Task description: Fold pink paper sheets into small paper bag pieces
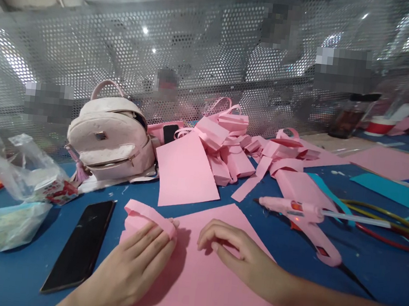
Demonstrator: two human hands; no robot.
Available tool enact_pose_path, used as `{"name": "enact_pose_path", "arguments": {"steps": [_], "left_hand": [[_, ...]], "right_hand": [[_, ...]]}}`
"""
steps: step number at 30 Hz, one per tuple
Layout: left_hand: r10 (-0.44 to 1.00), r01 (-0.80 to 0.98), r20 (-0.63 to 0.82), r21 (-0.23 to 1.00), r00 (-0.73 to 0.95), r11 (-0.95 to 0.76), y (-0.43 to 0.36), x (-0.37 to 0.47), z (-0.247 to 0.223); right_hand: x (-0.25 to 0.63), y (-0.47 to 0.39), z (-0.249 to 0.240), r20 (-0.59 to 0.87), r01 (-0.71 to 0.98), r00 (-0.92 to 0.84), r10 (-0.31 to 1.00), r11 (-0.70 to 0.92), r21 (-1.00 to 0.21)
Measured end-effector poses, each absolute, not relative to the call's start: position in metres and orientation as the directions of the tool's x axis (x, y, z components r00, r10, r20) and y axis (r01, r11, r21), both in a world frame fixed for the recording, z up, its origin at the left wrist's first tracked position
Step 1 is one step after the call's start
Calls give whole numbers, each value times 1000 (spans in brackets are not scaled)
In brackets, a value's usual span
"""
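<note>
My left hand [141, 263] lies over a small folded pink paper piece with a curved strip [149, 211], its fingers close together and pressed onto it. Part of that piece is hidden under the palm. Above the large pink paper sheet [219, 291], my right hand [240, 259] hovers with loosely bent fingers, the thumb apart from them and nothing seen in between. To its right, a pink hot glue gun [293, 211] rests on its side, a clear glue stick [358, 218] sticking out of its back.
On the blue table are a black phone [80, 244], a white backpack [113, 138], plastic bags [6, 229] and another pink sheet [186, 170]. Pink paper baskets [224, 135] are heaped behind. Cords [384, 215] lie right; a perforated metal screen [208, 51] stands at the back.
</note>
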State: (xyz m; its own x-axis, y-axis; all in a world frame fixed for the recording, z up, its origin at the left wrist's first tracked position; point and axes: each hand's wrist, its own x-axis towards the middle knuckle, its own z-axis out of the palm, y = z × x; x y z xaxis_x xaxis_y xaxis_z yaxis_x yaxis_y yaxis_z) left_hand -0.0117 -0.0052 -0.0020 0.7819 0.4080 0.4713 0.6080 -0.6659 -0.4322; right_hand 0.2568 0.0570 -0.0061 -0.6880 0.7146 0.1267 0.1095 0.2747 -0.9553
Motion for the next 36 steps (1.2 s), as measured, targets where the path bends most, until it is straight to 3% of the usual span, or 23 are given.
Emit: {"name": "enact_pose_path", "arguments": {"steps": [19,23,26,32,36], "left_hand": [[405,596,469,-395,785,-699,-5,-10,1],[413,629,523,-348,745,-695,-3,-12,-1],[375,626,611,-263,697,-735,-1,-18,-1],[471,734,759,-14,450,-679,-1,-36,16],[588,757,787,265,188,-597,5,-48,19]], "right_hand": [[257,56,-4,125,126,-682,721,284,-951],[257,55,-4,127,130,-681,722,290,-948],[258,55,-4,121,136,-681,722,287,-948],[258,55,-3,118,154,-680,723,299,-942],[257,55,0,131,161,-680,721,321,-933]]}}
